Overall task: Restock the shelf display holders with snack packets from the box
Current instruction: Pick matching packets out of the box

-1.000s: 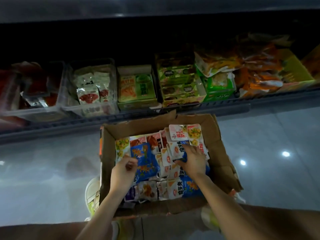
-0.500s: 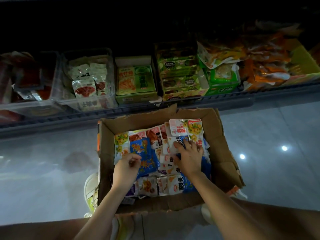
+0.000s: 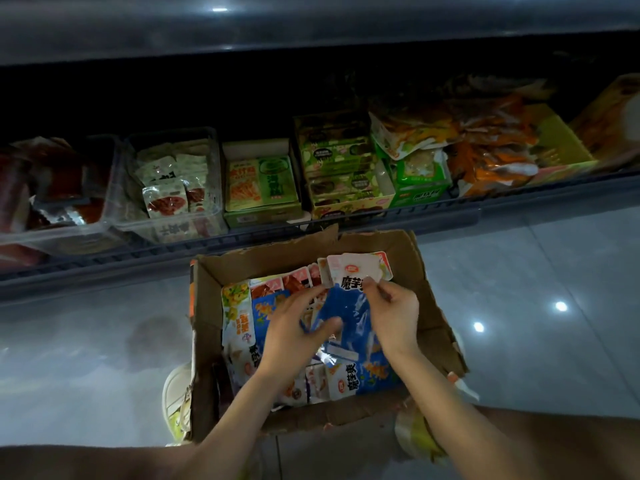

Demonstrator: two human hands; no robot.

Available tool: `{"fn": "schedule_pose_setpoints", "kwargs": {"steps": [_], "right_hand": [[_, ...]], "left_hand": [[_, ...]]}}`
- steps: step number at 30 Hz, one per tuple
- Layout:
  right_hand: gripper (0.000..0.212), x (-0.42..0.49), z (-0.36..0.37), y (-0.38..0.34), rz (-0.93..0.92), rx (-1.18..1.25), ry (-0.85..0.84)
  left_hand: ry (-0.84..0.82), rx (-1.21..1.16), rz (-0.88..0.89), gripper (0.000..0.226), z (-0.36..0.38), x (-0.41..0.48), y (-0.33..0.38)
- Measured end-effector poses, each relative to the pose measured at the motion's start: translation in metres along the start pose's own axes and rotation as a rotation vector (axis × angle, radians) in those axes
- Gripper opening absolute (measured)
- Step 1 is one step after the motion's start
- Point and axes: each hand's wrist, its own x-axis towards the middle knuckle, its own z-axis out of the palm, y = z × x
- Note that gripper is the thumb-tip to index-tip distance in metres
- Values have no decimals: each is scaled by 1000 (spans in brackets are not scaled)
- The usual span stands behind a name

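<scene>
Right hand point(image 3: 394, 317), perhaps left hand point(image 3: 294, 330) too, pinches packets point(image 3: 356, 268).

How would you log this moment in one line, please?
right hand: pinches white packets | left hand: touches blue packet | box: on floor

Open box point(image 3: 426, 271), mixed packets point(image 3: 360, 379) (loosely piled, seemingly)

So the torn brown cardboard box point(image 3: 420, 261) sits on the glossy tiled floor point(image 3: 536, 306) right in front of the low dark shelf point(image 3: 86, 265), with loose foil snack packets point(image 3: 239, 313) piled inside. On the shelf: clear plastic bins point(image 3: 173, 233) left, green printed cartons point(image 3: 261, 188) centre, orange plastic bags point(image 3: 485, 161) right.
</scene>
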Motion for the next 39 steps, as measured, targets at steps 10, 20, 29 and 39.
{"fn": "schedule_pose_setpoints", "kwargs": {"steps": [10, 20, 29, 39], "right_hand": [[15, -5, -27, -78, 284, 413, -275], [35, -15, -38, -79, 35, 226, -376], [23, -27, -30, -75, 165, 319, -396], [26, -29, -10, -44, 216, 285, -449]], "left_hand": [[-181, -348, -141, 85, -9, 3, 46], [-17, -1132, -558, 37, -39, -6, 58], [-142, -960, -546, 34, -41, -10, 51], [40, -853, -455, 37, -20, -3, 11]]}}
